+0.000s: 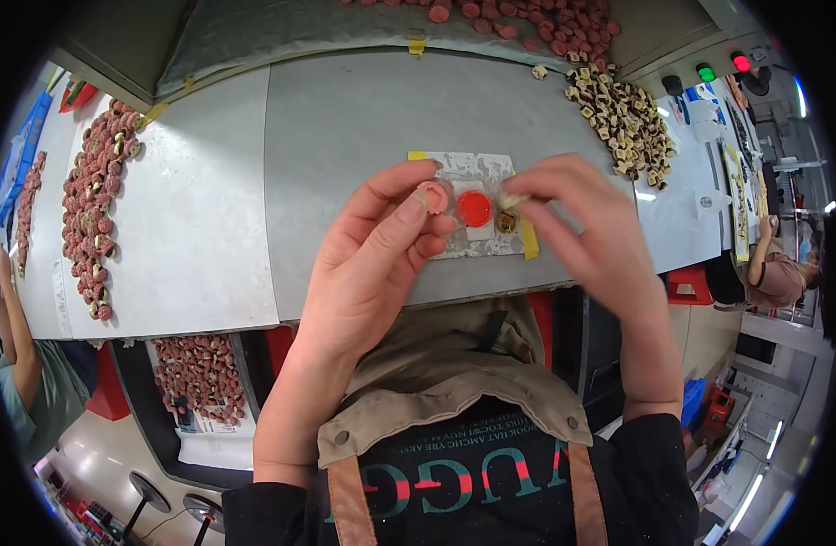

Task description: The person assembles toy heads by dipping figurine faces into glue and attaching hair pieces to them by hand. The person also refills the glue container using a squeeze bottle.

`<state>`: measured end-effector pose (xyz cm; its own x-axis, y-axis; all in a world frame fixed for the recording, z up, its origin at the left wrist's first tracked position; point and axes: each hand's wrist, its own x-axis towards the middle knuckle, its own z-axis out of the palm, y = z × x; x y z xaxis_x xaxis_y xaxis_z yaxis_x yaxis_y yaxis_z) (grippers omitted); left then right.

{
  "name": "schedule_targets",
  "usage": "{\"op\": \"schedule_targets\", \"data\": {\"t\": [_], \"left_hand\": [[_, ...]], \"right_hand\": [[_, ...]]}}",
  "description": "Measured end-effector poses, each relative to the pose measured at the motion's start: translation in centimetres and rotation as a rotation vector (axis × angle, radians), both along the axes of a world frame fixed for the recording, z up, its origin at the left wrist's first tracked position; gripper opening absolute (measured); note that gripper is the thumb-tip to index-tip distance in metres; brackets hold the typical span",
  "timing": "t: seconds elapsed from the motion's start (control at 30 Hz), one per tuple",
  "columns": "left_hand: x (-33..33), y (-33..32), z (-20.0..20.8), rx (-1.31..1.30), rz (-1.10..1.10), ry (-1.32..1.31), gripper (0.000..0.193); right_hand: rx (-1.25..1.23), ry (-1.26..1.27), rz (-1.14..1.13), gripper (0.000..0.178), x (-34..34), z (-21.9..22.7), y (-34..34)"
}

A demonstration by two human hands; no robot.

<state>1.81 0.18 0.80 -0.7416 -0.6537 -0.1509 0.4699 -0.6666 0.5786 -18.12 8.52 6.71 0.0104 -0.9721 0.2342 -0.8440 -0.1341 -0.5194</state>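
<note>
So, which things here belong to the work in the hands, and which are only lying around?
In use:
- left hand holding a pink round cap
- right hand pinching a small pale piece
- red disc on the taped pad

Lying about:
- heap of beige pieces
- pink caps at left
- grey table

I am looking down at a factory assembly station. The grey tabletop (345,118) carries long heaps of small pink caps (95,205) to the left of the taped work pad (472,173) and a heap of tiny tan parts (623,118) to its right. Beyond that heap sit red and green machine lights (723,65). Another worker (773,268) sits at a neighbouring bench further right.
</note>
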Motion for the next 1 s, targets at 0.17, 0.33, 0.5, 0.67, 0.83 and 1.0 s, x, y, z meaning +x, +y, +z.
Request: {"op": "schedule_targets", "data": {"t": [0.17,0.33,0.5,0.67,0.83,1.0], "left_hand": [[-0.3,0.1,0.5,0.011,0.06,-0.048,0.033],[0.1,0.0,-0.2,-0.044,-0.01,-0.025,0.032],[-0.3,0.3,0.2,0.004,0.014,-0.01,0.032],[0.0,0.2,0.4,0.031,-0.029,-0.015,0.03],[-0.3,0.2,0.2,0.007,-0.032,0.012,0.026],[-1.8,1.3,0.3,-0.172,0.143,-0.096,0.024]], "right_hand": [[-0.015,0.155,0.081,0.018,1.3,-1.7,-1.0],[-0.004,0.249,0.053,0.019,1.7,-1.6,-0.9],[0.087,-0.062,0.022,0.017,0.9,-1.9,-0.8],[0.012,-0.56,-0.077,0.017,2.2,-1.3,0.0],[-0.079,-0.607,-0.032,0.019,3.7,-0.9,-0.7],[-0.221,-0.37,-0.056,0.02,3.5,-1.8,-1.0]]}}
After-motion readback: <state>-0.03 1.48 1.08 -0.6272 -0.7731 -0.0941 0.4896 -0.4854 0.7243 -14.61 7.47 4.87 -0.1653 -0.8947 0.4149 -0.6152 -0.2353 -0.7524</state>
